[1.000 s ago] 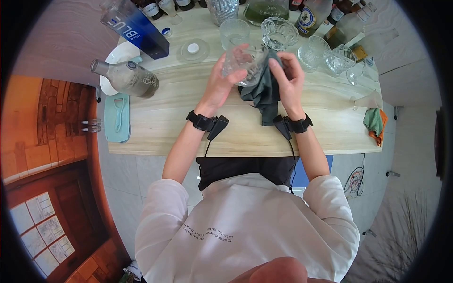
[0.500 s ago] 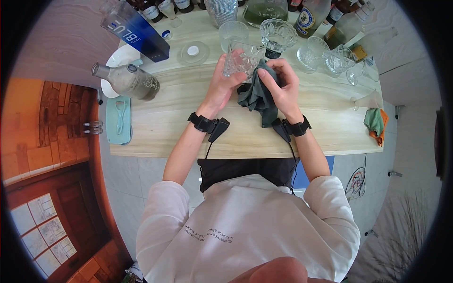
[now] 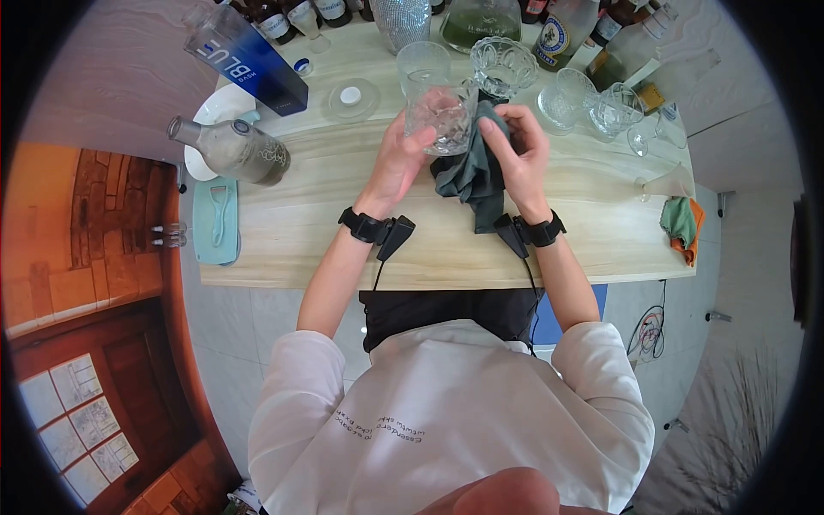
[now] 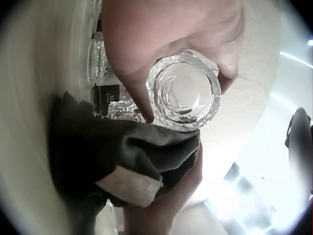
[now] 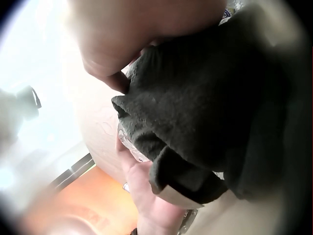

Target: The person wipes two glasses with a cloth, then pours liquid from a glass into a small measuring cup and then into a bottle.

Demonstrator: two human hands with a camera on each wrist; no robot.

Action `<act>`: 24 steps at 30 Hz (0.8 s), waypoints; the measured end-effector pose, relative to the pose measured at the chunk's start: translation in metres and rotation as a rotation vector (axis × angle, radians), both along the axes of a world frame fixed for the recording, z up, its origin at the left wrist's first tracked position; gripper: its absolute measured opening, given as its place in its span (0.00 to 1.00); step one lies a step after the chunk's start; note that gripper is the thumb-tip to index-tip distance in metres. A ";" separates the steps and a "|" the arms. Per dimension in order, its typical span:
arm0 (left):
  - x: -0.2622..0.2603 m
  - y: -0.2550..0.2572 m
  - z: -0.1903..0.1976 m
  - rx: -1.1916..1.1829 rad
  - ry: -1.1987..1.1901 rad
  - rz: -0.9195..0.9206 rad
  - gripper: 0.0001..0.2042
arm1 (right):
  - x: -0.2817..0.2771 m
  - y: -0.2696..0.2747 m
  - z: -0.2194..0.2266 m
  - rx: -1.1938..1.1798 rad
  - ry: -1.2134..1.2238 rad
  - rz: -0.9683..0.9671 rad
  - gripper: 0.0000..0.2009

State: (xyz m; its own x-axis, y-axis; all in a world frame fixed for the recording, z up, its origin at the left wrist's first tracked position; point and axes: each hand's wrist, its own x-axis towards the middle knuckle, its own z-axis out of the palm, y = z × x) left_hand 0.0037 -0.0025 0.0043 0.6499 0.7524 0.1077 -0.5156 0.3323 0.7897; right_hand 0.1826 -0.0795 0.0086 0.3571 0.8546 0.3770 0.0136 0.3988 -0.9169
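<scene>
My left hand point(image 3: 397, 163) grips a clear cut-glass tumbler point(image 3: 446, 120) above the table, thumb on one side and fingers round the other. In the left wrist view the round end of the tumbler point(image 4: 183, 93) faces the camera between thumb and fingers. A dark grey-green cloth point(image 3: 472, 176) hangs from my right hand point(image 3: 524, 154), which pinches it against the tumbler's right side. The cloth point(image 5: 186, 103) fills much of the right wrist view and hides most of the glass there.
Behind the hands stand another tumbler point(image 3: 421, 60), a scalloped glass bowl point(image 3: 505, 69) and several bottles. A tilted-looking grey bottle point(image 3: 236, 150) and a blue box point(image 3: 253, 64) are at left. Stemmed glasses point(image 3: 566, 99) and a green-orange cloth point(image 3: 680, 225) are at right.
The tumbler has turned and tilted in my left hand. My right hand moved left with the cloth, then slightly back right, staying at the glass's side.
</scene>
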 end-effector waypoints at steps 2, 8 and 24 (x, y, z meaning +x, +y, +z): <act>-0.003 0.003 -0.003 -0.114 -0.059 -0.016 0.43 | -0.001 -0.002 0.000 -0.036 -0.049 0.065 0.09; 0.002 -0.003 -0.012 -0.008 0.027 0.088 0.41 | -0.002 -0.001 0.000 -0.018 -0.120 0.094 0.09; 0.005 0.006 -0.015 -0.070 -0.005 0.001 0.45 | 0.000 0.000 0.001 -0.066 -0.027 0.134 0.10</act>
